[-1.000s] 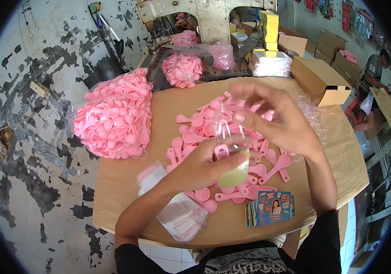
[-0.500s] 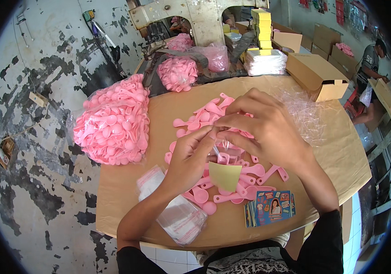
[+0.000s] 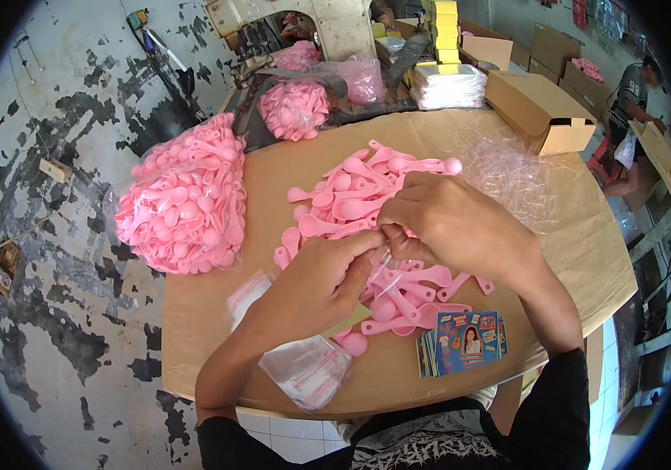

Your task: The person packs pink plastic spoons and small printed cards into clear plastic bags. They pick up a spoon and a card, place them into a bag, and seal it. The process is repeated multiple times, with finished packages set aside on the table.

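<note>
Above a loose heap of pink plastic scoops (image 3: 351,207), my two hands meet with their fingertips pinched together. My left hand (image 3: 316,278) is closed on the edge of a small clear plastic bag (image 3: 386,261), and my right hand (image 3: 461,219) grips it from the other side. Glare and my fingers hide most of this bag. A yellow-green card (image 3: 349,319) shows below my left hand, mostly covered by it. Under my left forearm lies a stack of clear flat bags (image 3: 312,372). Blue printed cards (image 3: 468,345) are stacked near my right forearm.
A large clear sack full of pink scoops (image 3: 182,200) stands at the left. Thin clear plastic strips (image 3: 508,176) lie at the right, beside a brown cardboard box (image 3: 539,110). Behind are more sacks (image 3: 294,108) and stacked yellow packs (image 3: 446,35). Another person (image 3: 633,102) sits far right.
My hands have closed in on each other, the right one tightening from spread fingers to a pinch. The yellow-green card has gone mostly behind my left hand. The whole view has shifted slightly.
</note>
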